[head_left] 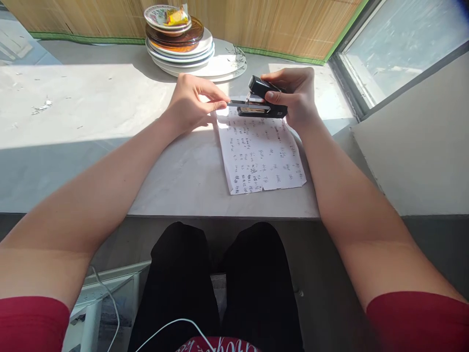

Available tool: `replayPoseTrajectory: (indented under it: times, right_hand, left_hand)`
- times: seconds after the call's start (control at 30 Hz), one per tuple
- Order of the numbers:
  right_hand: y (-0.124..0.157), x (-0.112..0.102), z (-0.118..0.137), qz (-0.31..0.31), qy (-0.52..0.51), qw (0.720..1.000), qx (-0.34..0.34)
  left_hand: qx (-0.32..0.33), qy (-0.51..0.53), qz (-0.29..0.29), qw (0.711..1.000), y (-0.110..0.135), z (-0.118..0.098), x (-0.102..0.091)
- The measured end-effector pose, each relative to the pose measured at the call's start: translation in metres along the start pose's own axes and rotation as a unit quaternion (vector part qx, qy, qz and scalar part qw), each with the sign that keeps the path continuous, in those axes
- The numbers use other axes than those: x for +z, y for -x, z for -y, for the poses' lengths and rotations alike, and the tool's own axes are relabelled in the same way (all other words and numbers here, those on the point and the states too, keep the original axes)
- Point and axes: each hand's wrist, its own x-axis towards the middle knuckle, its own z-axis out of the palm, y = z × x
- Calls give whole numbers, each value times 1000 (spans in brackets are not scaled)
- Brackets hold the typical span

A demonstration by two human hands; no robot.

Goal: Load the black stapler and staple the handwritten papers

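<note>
My right hand is closed around a black stapler, which is opened up, its top cover lifted away from the base and metal showing inside. With thumb and forefinger, my left hand pinches the tip of a thin dark strip that reaches into the stapler; I cannot tell if it is the stapler's own rail or a loose piece. Under the stapler lies a white sheet of paper covered in handwriting, its lower edge slightly torn. The stapler hides the upper part of the sheet.
Stacked plates stand at the back, a yellow wrapped packet on top. White scraps lie on the pale tabletop at left. A bamboo mat hangs behind; a window frame and wall border the right side.
</note>
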Motion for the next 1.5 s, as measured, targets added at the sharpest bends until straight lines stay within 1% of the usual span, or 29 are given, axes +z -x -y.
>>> replayPoseTrajectory:
  times: [0.1,0.17,0.23,0.27,0.33,0.4,0.53,0.63,0.7,0.77,0.83,0.9,0.97,1.0,1.03,1.07,1.13,1.2,1.27,1.37,1.5]
  right_hand:
    - [2,2,6,15,1,1000,-7]
    - [5,10,15,40,20,999,6]
    - [9,19,28,64,37,997,22]
    - [11,23,33,75,42,996,28]
    - [14,30,42,91,50,994,34]
    - [16,33,45,91,55,994,31]
    - [13,35,37,50,45,998,5]
    - [9,33,28,14,29,999,-19]
    - [5,27,21,-20,29,999,-31]
    - [0,15,13,-73,41,995,-46]
    - [-5,0,3,-128,76,987,-62]
    - [-9,-13,-8,-165,123,977,-60]
    - [-12,-19,-18,-176,154,972,-31]
    - [-13,-20,-21,-168,155,973,-18]
    - [-13,-18,-23,-155,147,977,-10]
    - [-14,-16,-25,-133,135,982,-8]
    - [-14,-9,-24,-81,106,991,-12]
    - [-13,-4,-22,-41,83,996,-15]
    - [-13,-3,-21,-18,70,997,-19]
    - [-14,-9,-24,-6,67,997,-24]
    - [-13,-19,-28,-30,89,995,-25]
  left_hand:
    - [12,-35,66,997,2,-7,-2]
    - [28,-67,101,992,2,-9,-3]
    - [45,-88,123,987,3,-9,-4]
    - [52,-90,122,987,3,-9,-4]
    - [57,-81,101,990,3,-8,-3]
    - [48,-70,80,993,3,-8,-3]
    - [10,-71,86,994,0,-10,0]
    - [16,-52,85,995,-4,-8,4]
    - [31,-60,102,992,-5,-3,7]
    - [41,-108,138,984,-7,4,9]
    - [38,-167,153,973,-7,10,7]
    - [22,-201,124,971,-7,13,4]
    - [10,-213,85,973,-6,12,1]
    - [12,-211,78,974,-5,10,1]
    - [21,-204,82,975,-5,7,2]
    - [34,-195,98,975,-4,5,5]
    - [60,-179,147,971,-5,2,11]
    - [73,-178,187,963,-6,3,16]
    - [74,-184,204,959,-8,7,18]
    - [63,-197,197,958,-10,15,13]
    - [34,-219,165,961,-9,18,3]
